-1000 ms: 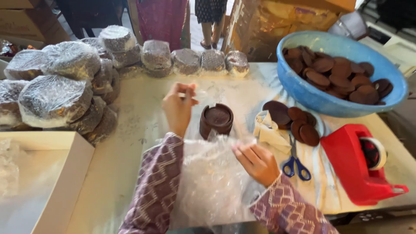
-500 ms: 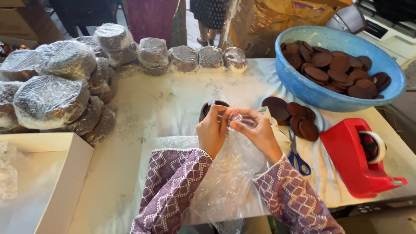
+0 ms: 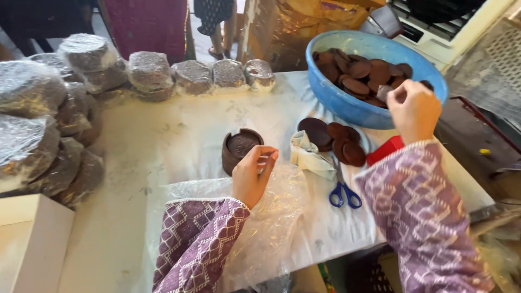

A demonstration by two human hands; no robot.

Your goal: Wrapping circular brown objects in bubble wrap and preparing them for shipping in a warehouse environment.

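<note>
While the left hand (image 3: pixel 251 174) pinches a fold of the clear plastic wrap (image 3: pixel 266 228) that lies over the near edge of the tabletop (image 3: pixel 179 141), the right hand (image 3: pixel 413 109) hangs over the rim of the blue bowl (image 3: pixel 347 103), its fingers drawn together as if on one brown disc, though I cannot tell whether anything is truly held. The two hands are well apart. Judging by this, the step in hand is fetching another disc for the stack while the wrap is kept ready; the next move would call for a sure grip on a single disc and a level carry across to the round brown holder (image 3: pixel 240 150), which stands just beyond the left hand with a patterned disc showing in its top.

The blue bowl is heaped with dark brown discs (image 3: pixel 358 70). A few more discs (image 3: pixel 336 138) lie loose on a plate just in front of the bowl. Blue-handled scissors (image 3: pixel 342 190) rest near them, beside a crumpled scrap of paper (image 3: pixel 310 157), and a red tape dispenser (image 3: pixel 384 151) shows partly behind the right sleeve. Wrapped bundles (image 3: pixel 149 70) are piled along the far and left sides.
</note>
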